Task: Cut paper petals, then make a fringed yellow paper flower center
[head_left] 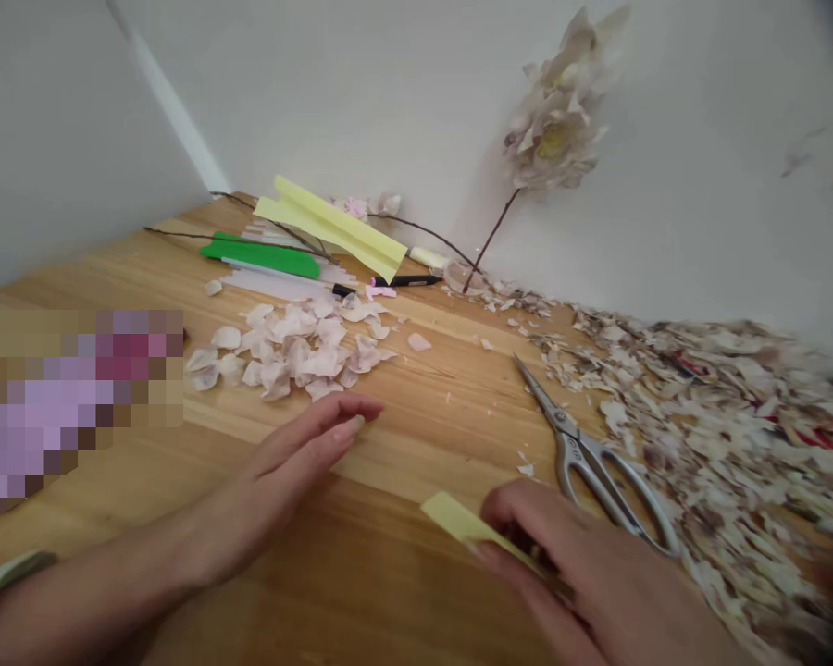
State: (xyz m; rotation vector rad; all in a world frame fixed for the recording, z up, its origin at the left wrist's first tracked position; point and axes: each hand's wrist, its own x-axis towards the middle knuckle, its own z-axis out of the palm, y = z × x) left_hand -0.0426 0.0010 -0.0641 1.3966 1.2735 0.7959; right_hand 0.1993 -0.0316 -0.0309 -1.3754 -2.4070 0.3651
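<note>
Right hand (597, 573) pinching yellow paper strip (458, 520), steel scissors (590, 453)

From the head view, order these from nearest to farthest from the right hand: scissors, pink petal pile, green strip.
1. Scissors, just beside the right hand holding a yellow slip.
2. Pink petal pile, mid-table, leftwards.
3. Green strip, far left near the wall.
</note>
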